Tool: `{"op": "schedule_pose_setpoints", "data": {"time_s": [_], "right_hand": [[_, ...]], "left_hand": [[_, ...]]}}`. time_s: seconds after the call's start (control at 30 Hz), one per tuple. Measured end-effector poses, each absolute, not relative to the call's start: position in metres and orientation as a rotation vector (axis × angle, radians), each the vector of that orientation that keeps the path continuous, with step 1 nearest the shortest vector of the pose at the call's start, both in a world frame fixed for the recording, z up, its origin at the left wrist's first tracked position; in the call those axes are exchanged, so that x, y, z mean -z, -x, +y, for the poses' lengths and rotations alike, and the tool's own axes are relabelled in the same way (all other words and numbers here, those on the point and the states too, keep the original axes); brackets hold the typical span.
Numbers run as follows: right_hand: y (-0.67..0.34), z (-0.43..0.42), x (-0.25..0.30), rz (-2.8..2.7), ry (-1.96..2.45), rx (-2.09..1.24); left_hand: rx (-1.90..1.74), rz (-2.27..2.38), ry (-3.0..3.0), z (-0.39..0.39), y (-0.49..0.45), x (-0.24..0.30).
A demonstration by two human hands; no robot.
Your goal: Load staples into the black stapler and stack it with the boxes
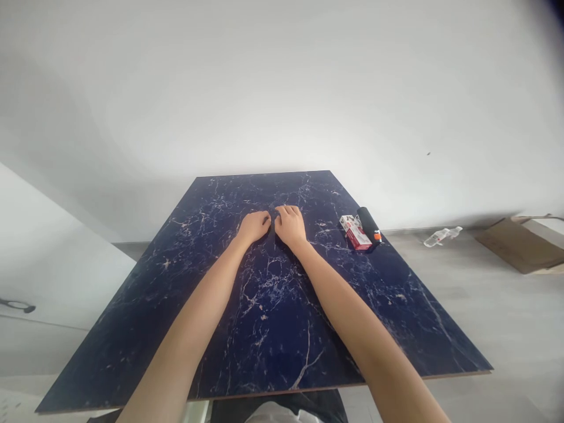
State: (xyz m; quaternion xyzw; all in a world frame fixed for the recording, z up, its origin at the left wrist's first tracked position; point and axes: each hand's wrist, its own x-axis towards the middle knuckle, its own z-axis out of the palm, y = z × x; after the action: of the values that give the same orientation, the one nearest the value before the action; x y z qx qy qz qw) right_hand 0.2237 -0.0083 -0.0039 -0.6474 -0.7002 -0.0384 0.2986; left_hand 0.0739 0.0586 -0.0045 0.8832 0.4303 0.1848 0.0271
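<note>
Both of my hands are over the middle of a dark blue table top [282,305] with white marble veins. My left hand [254,226] is closed, its fingers curled inward and the thumb near the fingertips. Just to its right, with a narrow gap between them, my right hand [289,226] has its fingers bent down toward the surface. A small dark patch shows between the two hands, hard to tell from the dark table. Whatever the fingers hold, if anything, is hidden. To the right of my right hand lie a red and white box [355,233] and a black roll [369,225] with an orange mark.
A pale wall [273,88] stands behind the table's far edge. On the floor to the right lie a crumpled clear plastic piece [442,236] and an open cardboard box [513,244]. A dark curved object [17,305] shows at the far left.
</note>
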Motion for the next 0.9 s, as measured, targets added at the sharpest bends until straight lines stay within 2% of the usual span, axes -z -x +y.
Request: {"op": "schedule_pose_setpoints", "data": {"time_s": [0.13, 0.27, 0.33, 0.37, 0.47, 0.63, 0.9], "right_hand": [[-0.262, -0.04, -0.017, -1.724, 1.829, 0.32], [-0.347, -0.076, -0.038, -1.384, 2.243, 0.389], [-0.389, -0.089, -0.042, -1.237, 2.461, 0.213], [-0.405, -0.093, -0.043, -1.227, 2.559, 0.003], [-0.425, -0.095, -0.042, -1.311, 2.627, -0.33], [-0.367, -0.074, -0.039, -1.497, 2.495, -0.32], [-0.172, -0.036, -0.034, -1.818, 2.003, -0.429]], "left_hand": [[-0.641, 1.344, -2.741, 0.048, -0.076, -0.004], [-0.807, 1.355, -2.767, 0.024, -0.067, -0.005], [-0.926, 1.258, -2.821, 0.009, -0.056, -0.003], [-1.005, 1.202, -2.844, 0.0, -0.049, -0.001], [-1.207, 1.114, -2.852, -0.024, -0.027, 0.003], [-1.184, 1.086, -2.875, -0.059, -0.002, 0.002], [-0.88, 1.305, -2.849, -0.059, 0.047, 0.001]]}}
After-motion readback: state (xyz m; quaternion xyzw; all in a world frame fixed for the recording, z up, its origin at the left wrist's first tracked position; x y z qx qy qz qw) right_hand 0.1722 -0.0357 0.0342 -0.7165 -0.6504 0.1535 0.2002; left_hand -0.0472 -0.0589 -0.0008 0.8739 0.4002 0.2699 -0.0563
